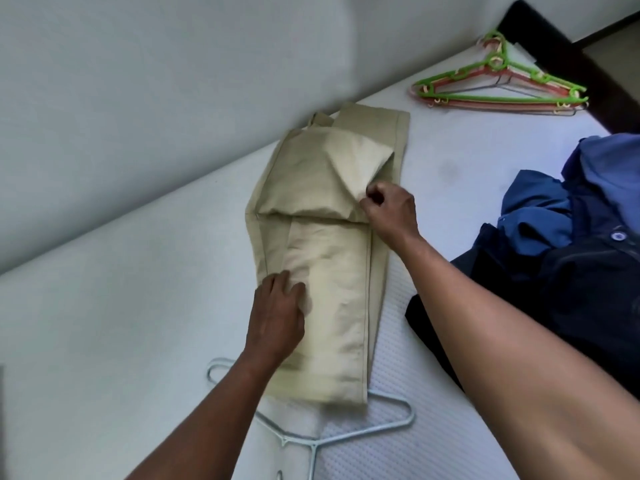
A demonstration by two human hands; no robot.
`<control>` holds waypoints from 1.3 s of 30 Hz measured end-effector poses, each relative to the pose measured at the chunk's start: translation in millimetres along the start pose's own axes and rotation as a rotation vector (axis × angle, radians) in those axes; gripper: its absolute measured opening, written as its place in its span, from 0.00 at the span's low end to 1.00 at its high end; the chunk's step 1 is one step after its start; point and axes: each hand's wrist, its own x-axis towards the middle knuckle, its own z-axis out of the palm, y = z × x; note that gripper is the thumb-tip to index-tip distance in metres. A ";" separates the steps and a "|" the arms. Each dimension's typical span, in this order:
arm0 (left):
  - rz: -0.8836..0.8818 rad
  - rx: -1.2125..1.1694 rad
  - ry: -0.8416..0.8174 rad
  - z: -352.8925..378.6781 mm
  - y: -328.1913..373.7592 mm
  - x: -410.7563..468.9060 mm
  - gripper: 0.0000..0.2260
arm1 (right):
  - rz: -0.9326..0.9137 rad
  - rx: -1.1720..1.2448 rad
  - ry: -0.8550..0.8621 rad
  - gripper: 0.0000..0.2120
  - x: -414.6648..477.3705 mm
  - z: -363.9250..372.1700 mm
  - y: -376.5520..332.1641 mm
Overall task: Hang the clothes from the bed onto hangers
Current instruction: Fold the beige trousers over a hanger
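Beige trousers [322, 244] folded on bed, left hand [277, 317] flat on them, right hand [389, 209] pinching fold

1 pr trousers [329, 254]; 1 white hanger [313, 444]; coloured hangers [502, 97] stacked, at least 3, exact no. unclear; 1 clothes pile [571, 244], several items, can't count.

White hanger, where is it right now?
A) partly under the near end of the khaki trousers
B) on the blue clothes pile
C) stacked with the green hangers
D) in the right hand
A: the white hanger lies on the bed with the near end of the khaki trousers over part of it. The left hand presses flat on the trousers, the right hand pinches a fold, and neither holds the hanger.
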 end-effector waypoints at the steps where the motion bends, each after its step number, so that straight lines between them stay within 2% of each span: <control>1: -0.009 -0.011 0.014 0.6 -0.2 -7.0 0.13 | -0.045 -0.008 -0.037 0.08 -15.1 -0.2 7.3; 3: -0.017 -0.044 0.053 1.0 -0.4 -19.8 0.13 | -0.026 -0.058 -0.113 0.11 -43.4 0.8 27.9; 4: -0.011 -0.055 0.076 1.5 -0.8 -25.3 0.13 | 0.054 -0.026 -0.146 0.12 -52.8 1.2 37.3; 7: -0.008 -0.095 0.135 0.2 -2.2 -37.1 0.16 | 0.403 0.305 -0.124 0.22 -65.1 3.1 46.3; 8: -0.022 -0.114 0.146 -2.0 -3.1 -37.3 0.17 | 0.399 0.330 -0.079 0.21 -63.4 5.8 47.4; 11: -0.044 -0.169 0.181 -16.3 -1.9 -29.5 0.17 | 0.287 0.345 -0.088 0.05 -65.2 8.9 39.1; 13: -0.088 -0.239 0.274 -32.4 5.3 -21.3 0.18 | 0.280 0.306 -0.133 0.08 -73.4 9.5 37.5; 16: -0.337 -0.437 0.509 -58.2 18.9 0.5 0.18 | 0.340 0.232 -0.180 0.14 -85.5 2.2 40.3; 18: -0.459 -0.527 0.625 -70.1 25.0 21.3 0.19 | 0.424 0.369 -0.192 0.22 -86.5 -2.3 43.3; 19: -0.473 -0.526 0.624 -74.0 26.2 33.1 0.21 | 0.443 0.437 -0.182 0.25 -85.1 -2.9 42.0; 20: -0.458 -0.499 0.567 -75.4 26.4 44.8 0.23 | 0.429 0.462 -0.160 0.26 -84.0 -2.9 39.9; 22: -0.409 -0.479 0.327 -73.0 23.8 65.8 0.28 | 0.311 0.343 -0.122 0.24 -81.9 1.0 36.5; 24: -0.445 -0.626 0.083 -70.3 19.6 79.6 0.31 | 0.219 0.266 -0.086 0.19 -83.8 8.1 34.3; 25: -0.486 -0.716 0.033 -67.9 17.1 81.2 0.29 | 0.212 0.286 -0.077 0.16 -87.4 9.9 32.8; 26: -0.511 -0.748 0.048 -64.8 14.4 79.5 0.27 | 0.238 0.338 -0.076 0.12 -91.4 10.3 31.0; 28: -0.513 -0.660 0.092 -58.9 10.2 66.0 0.21 | 0.353 0.383 -0.118 0.06 -101.7 8.2 33.1; 30: -0.459 -0.538 0.078 -55.5 9.9 48.4 0.19 | 0.442 0.261 -0.276 0.02 -113.8 5.0 43.7; 31: -0.412 -0.480 0.059 -53.0 8.4 40.6 0.22 | 0.468 0.194 -0.382 0.04 -121.0 4.1 49.4; 33: -0.378 -0.404 -0.015 -48.9 2.8 29.8 0.30 | 0.501 0.186 -0.513 0.17 -132.4 4.7 61.3; 34: -0.408 -0.420 -0.070 -48.9 -1.1 27.2 0.33 | 0.508 0.234 -0.501 0.22 -136.1 6.3 65.0; 36: -0.533 -0.613 -0.191 -52.6 -4.3 21.6 0.34 | 0.466 0.294 -0.333 0.27 -143.1 8.0 64.6; 37: -0.579 -0.739 -0.236 -54.8 -5.9 17.2 0.31 | 0.440 0.307 -0.221 0.24 -146.7 9.3 63.0; 39: -0.605 -0.892 -0.288 -61.9 -8.0 5.6 0.18 | 0.404 0.318 -0.064 0.09 -156.0 10.8 62.6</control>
